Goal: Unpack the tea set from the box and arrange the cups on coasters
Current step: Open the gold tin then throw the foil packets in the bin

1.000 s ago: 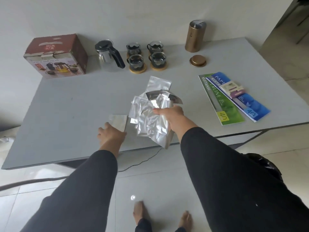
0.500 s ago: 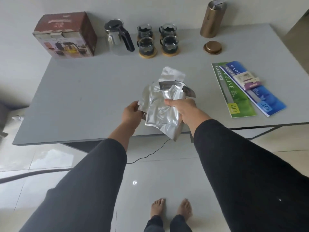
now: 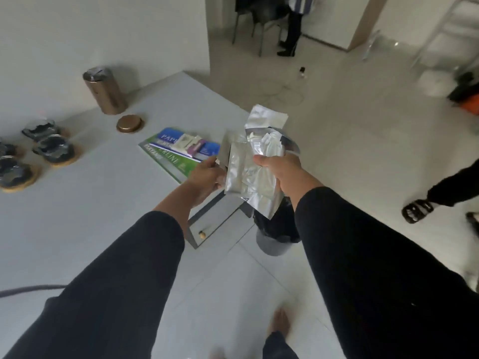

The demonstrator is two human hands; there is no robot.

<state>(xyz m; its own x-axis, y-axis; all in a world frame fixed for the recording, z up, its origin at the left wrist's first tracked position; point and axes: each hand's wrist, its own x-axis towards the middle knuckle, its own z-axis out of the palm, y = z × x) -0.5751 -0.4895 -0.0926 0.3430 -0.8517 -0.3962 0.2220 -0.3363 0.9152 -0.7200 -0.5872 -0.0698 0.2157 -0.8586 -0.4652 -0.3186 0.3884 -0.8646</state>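
Observation:
A crumpled bundle of silver foil wrappers (image 3: 255,164) hangs past the table's right corner, gripped by my right hand (image 3: 278,169) from the right and by my left hand (image 3: 207,177) on its left edge. Under the bundle stands a grey bin with a black liner (image 3: 276,235). Several glass cups (image 3: 53,149) rest on round wooden coasters (image 3: 19,181) at the table's far left. The box and the teapot are out of view.
On the grey table (image 3: 90,203) stand a gold canister (image 3: 105,90), its lid (image 3: 129,123) and flat green and blue packets (image 3: 178,154). Another person's sandalled foot (image 3: 417,209) is on the floor at right. A chair (image 3: 255,14) stands in the room beyond.
My view has swung right, away from the box and teapot. Both hands carried the foil bundle from over the table's front to above the bin beside its corner.

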